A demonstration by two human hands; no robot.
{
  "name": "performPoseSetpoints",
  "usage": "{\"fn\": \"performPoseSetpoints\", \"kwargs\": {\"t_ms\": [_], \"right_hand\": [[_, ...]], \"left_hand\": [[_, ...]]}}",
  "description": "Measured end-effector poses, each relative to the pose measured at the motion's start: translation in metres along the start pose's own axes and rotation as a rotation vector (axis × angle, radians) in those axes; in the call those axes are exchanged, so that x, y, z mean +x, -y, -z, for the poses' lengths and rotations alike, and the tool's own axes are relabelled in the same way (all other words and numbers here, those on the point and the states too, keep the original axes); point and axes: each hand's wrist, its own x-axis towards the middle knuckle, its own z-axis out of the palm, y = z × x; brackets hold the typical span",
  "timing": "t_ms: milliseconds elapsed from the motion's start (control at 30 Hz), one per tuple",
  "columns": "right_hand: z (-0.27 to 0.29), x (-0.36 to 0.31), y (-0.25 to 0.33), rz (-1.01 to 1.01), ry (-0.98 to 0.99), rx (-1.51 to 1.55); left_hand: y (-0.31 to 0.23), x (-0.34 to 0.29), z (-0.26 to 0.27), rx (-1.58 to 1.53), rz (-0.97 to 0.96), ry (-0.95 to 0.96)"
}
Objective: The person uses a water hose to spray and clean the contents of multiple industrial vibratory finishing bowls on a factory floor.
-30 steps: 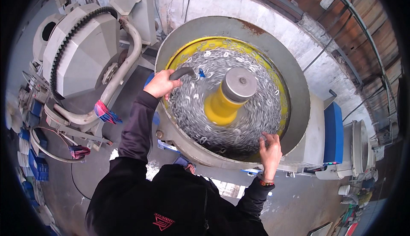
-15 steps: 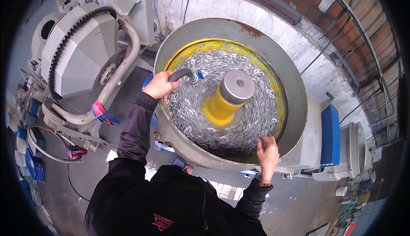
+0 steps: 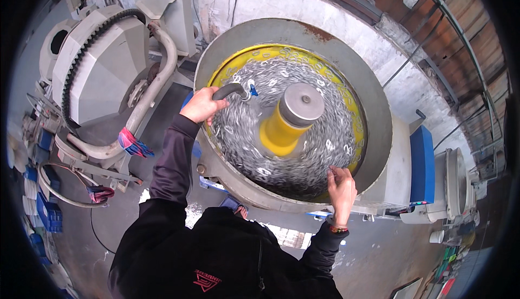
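Note:
In front of me stands a large round grey tub (image 3: pixel 376 120) with a yellow lining (image 3: pixel 355 112). It holds a mass of small silvery metal links (image 3: pixel 238 147), blurred by motion, around a yellow centre post (image 3: pixel 281 135) with a grey cap (image 3: pixel 302 104). My left hand (image 3: pixel 200 106), above the tub's left rim, is closed round a dark hose (image 3: pixel 228 90). The hose's metal end, with a blue piece (image 3: pixel 253 90) on it, points over the links. My right hand (image 3: pixel 341 189) hangs over the near right rim, thumb and fingers pinched; whatever they hold is too small to name.
To the left is a grey faceted drum machine (image 3: pixel 111 66) with a chain round it and a bent pipe (image 3: pixel 143 109) tied with coloured cloth. A blue panel (image 3: pixel 422 166) stands right of the tub. Blue crates (image 3: pixel 50 212) lie at far left, a white bucket (image 3: pixel 436 237) at right.
The view has shifted slightly. The links have gone on swirling round the post. Both hands keep nearly the same place and grip.

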Motion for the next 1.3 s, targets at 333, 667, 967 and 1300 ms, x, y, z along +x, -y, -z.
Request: {"fn": "performPoseSetpoints", "kwargs": {"t_ms": [333, 667, 967, 1300], "right_hand": [[0.0, 0.0, -0.003, -0.021, 0.027, 0.04], [0.003, -0.001, 0.006, -0.071, -0.106, 0.131], [-0.001, -0.001, 0.001, -0.055, -0.049, 0.006], [-0.002, 0.0, 0.002, 0.008, -0.092, 0.004]], "left_hand": [[0.004, 0.001, -0.001, -0.007, -0.037, -0.008], [0.0, -0.001, -0.001, -0.028, -0.015, -0.027], [0.002, 0.001, 0.001, -0.025, -0.015, -0.008], [-0.006, -0.003, 0.0, -0.004, -0.005, -0.019]]}}
